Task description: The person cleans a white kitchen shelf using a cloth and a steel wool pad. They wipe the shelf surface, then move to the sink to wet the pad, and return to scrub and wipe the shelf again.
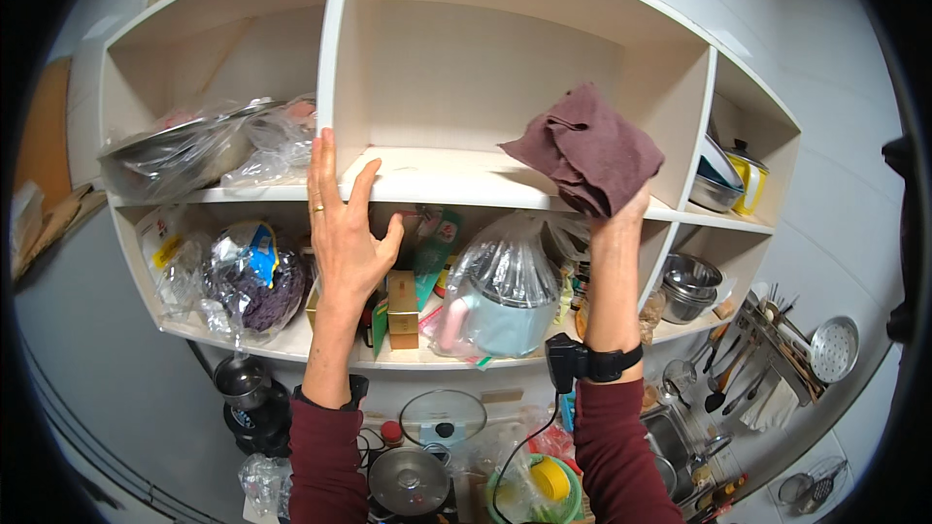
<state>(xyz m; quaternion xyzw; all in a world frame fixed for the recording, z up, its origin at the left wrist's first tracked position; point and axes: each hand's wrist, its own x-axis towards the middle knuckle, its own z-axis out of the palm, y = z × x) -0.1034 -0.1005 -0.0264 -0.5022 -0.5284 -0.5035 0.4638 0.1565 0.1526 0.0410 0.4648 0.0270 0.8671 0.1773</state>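
My right hand (pixel 628 209) holds a folded purple-brown cloth (pixel 593 145) up in front of the right part of the upper middle compartment (pixel 488 73). The cloth hides most of its fingers. My left hand (pixel 348 222), fingers spread and holding nothing, is at the foot of the white upright divider (pixel 333 51); its fingertips overlap the divider, and I cannot tell how firmly they touch. No objects show inside that middle compartment, whose white shelf board (pixel 451 178) runs between my hands. Left of the divider, a metal bowl in clear plastic (pixel 196 149) sticks out over the shelf edge.
Below stand a light-blue pot in a plastic bag (pixel 510 320), a gold box (pixel 403 309) and a bagged purple item (pixel 255 284). At right are a yellow-handled pot (pixel 750 178) and steel bowls (pixel 686 287). A lidded pan (pixel 409 480) and a sink (pixel 670 437) lie underneath.
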